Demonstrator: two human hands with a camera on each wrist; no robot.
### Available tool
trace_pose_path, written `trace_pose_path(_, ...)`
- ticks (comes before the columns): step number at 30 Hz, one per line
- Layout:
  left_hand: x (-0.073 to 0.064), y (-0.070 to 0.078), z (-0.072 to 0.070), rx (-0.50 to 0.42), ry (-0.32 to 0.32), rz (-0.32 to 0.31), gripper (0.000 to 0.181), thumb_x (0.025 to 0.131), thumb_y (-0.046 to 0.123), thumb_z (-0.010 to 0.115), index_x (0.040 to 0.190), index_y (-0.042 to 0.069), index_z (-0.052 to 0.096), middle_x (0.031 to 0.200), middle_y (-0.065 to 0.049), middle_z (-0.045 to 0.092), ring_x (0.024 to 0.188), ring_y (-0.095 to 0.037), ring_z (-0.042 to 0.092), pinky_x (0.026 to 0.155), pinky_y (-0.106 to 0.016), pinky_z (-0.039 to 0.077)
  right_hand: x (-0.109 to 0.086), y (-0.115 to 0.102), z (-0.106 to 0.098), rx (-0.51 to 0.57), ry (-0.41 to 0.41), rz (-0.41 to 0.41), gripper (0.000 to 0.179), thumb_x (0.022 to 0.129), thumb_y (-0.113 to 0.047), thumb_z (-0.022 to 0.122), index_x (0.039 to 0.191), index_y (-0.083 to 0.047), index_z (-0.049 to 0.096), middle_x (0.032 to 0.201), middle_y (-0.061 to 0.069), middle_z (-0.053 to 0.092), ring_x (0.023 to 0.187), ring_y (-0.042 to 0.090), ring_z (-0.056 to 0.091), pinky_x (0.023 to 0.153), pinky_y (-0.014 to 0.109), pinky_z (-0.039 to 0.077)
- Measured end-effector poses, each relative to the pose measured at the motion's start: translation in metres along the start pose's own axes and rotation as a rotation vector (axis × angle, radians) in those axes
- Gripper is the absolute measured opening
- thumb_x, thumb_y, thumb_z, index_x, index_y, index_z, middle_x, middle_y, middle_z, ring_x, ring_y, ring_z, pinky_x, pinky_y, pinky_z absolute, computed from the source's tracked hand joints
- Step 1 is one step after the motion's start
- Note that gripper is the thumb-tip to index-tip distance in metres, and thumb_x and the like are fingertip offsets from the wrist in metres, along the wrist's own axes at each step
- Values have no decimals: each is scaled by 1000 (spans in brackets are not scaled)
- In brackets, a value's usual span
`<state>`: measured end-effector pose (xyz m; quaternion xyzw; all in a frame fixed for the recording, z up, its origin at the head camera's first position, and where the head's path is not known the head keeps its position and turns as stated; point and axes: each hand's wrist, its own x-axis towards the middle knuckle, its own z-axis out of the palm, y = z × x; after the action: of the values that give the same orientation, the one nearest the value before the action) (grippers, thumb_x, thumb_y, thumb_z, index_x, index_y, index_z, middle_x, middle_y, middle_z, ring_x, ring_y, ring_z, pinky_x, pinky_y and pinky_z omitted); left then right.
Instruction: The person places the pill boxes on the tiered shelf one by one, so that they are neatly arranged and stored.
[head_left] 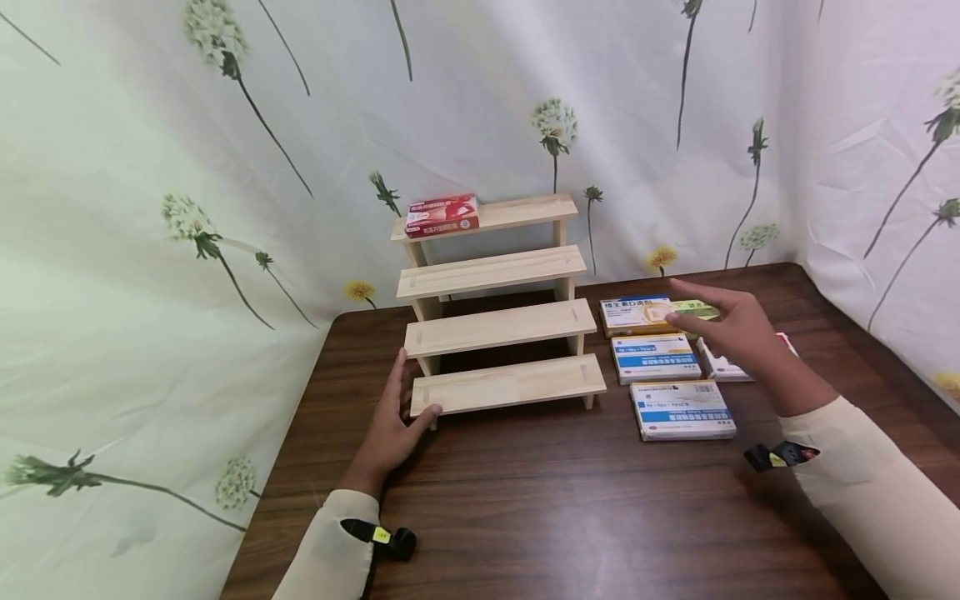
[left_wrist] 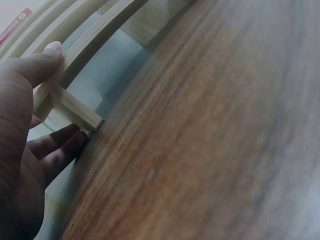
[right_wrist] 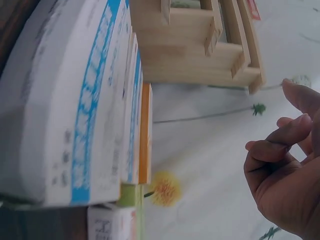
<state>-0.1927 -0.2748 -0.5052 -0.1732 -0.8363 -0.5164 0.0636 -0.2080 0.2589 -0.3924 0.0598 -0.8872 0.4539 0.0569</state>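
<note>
A four-step wooden display rack (head_left: 501, 327) stands on the table. My left hand (head_left: 390, 429) holds its lower left end, the thumb on the bottom step and the fingers along the side; in the left wrist view the fingers (left_wrist: 62, 150) are by the rack's short leg. Over the medicine boxes at the right hovers my right hand (head_left: 738, 333), its thumb and index finger apart and nothing between them. Nearest below it are a white-and-orange box (head_left: 626, 317) and a partly hidden green box (head_left: 693, 309). A red-and-white medicine box (head_left: 442, 217) lies on the top step, at its left end.
Two blue-and-white boxes (head_left: 656, 360) (head_left: 682, 411) lie right of the rack. Beside them, a white box (head_left: 726, 368) with a red corner is partly covered by my right hand. A curtain (head_left: 480, 125) with dandelion prints hangs behind the brown wooden table (head_left: 517, 500).
</note>
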Motion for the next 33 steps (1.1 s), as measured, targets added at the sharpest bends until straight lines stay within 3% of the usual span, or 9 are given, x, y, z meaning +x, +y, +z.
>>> trace_pose_path(11, 0, 0, 1, 8, 1, -10, 107, 104, 14, 76, 178, 21, -1, 175, -21, 34, 152, -47, 50, 107, -44, 56, -5, 37, -24, -44, 15, 54, 69, 104, -44, 76, 164, -19, 53, 151, 21, 57, 54, 14, 50, 53, 33, 47)
trace_pose_path(13, 0, 0, 0, 2, -1, -14, 108, 104, 14, 77, 178, 23, -2, 175, -21, 34, 152, -46, 50, 108, -46, 56, -7, 43, -27, -50, 19, 64, 69, 103, -44, 78, 163, -19, 54, 149, 12, 60, 54, 14, 50, 53, 32, 47)
trace_pose_path(16, 0, 0, 0, 1, 0, -14, 109, 104, 14, 77, 178, 25, -2, 175, -21, 34, 152, -46, 50, 108, -46, 56, -11, 52, -32, -44, 32, 75, 71, 101, -44, 81, 162, -18, 55, 127, -13, 69, 54, 14, 50, 53, 32, 47)
trace_pose_path(19, 0, 1, 0, 4, 0, -22, 110, 104, 17, 78, 178, 27, -3, 175, -19, 34, 152, -44, 51, 108, -50, 55, -15, 60, -38, -42, 36, 95, 73, 99, -42, 83, 161, -15, 56, 99, -21, 66, 54, 14, 51, 52, 34, 47)
trace_pose_path(22, 0, 2, 0, 4, -1, -35, 110, 104, 18, 78, 178, 29, -3, 175, -17, 34, 152, -43, 51, 109, -55, 54, -18, 68, -44, -73, 23, 116, 74, 101, -43, 81, 163, -13, 53, 109, 4, 71, 54, 13, 51, 51, 34, 46)
trace_pose_path(25, 1, 2, 0, 8, 1, -37, 110, 104, 18, 78, 178, 27, -2, 175, -18, 35, 152, -43, 52, 109, -55, 54, -21, 76, -48, -132, 15, 141, 75, 102, -47, 78, 164, -13, 51, 135, 22, 61, 57, 14, 51, 52, 34, 46)
trace_pose_path(26, 1, 2, 0, 11, 0, -33, 110, 104, 18, 78, 178, 25, -2, 175, -19, 35, 151, -44, 52, 108, -55, 54, -23, 78, -49, -146, 14, 149, 76, 102, -47, 78, 164, -13, 51, 133, 27, 60, 57, 15, 51, 52, 34, 46)
trace_pose_path(30, 2, 1, 0, 13, -1, -24, 109, 104, 17, 78, 178, 21, -2, 175, -20, 35, 150, -46, 53, 108, -52, 56, -28, 85, -54, -170, 16, 164, 76, 102, -47, 78, 163, -10, 51, 121, 27, 59, 56, 15, 51, 52, 34, 46)
trace_pose_path(33, 1, 0, 0, 7, -1, -27, 108, 104, 15, 77, 178, 22, -2, 175, -21, 34, 151, -46, 52, 108, -53, 55, -31, 89, -57, -183, 12, 168, 77, 102, -47, 77, 163, -9, 50, 126, 30, 58, 56, 16, 51, 52, 34, 45)
